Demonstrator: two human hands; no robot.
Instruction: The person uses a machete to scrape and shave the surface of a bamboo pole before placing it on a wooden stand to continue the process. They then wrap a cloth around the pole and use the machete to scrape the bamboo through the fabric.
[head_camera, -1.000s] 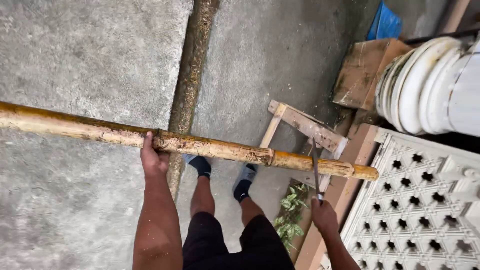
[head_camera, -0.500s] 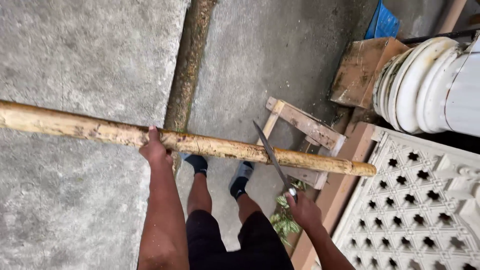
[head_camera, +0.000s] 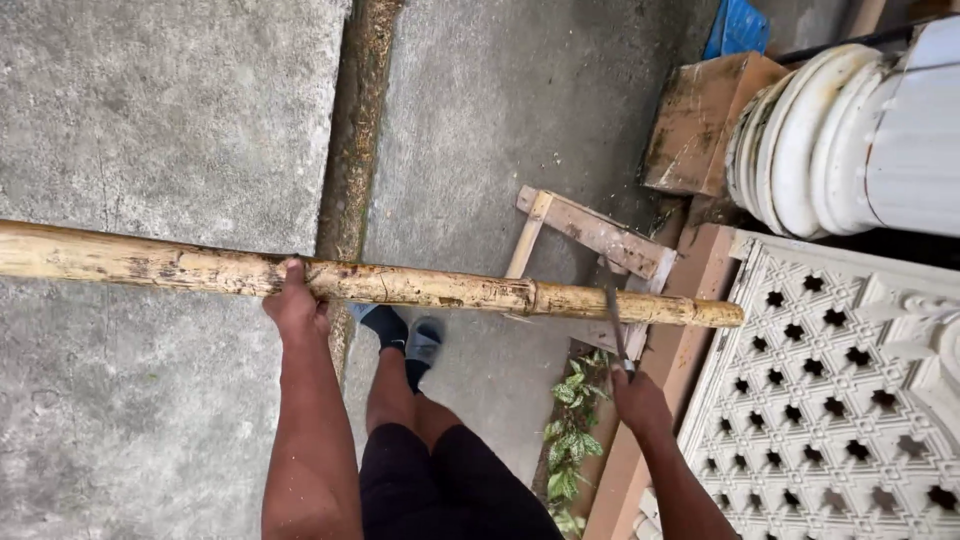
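Concrete floor below — left hand (head_camera: 295, 308) grips bamboo pole (head_camera: 400, 284); right hand (head_camera: 640, 400) closed on blade (head_camera: 612, 318).

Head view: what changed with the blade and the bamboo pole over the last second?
The right hand lifted the blade off the bamboo pole, tilting it back, then brought it down onto the pole near its end. The left hand kept its grip; the pole barely shifted.

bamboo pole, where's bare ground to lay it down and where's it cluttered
Bare concrete lies left of the mossy groove, above and below the bamboo pole held by the left hand. A second bare strip runs between the groove and the wooden frame. It is crowded by the right hand: blade, plant, lattice panel, white column.
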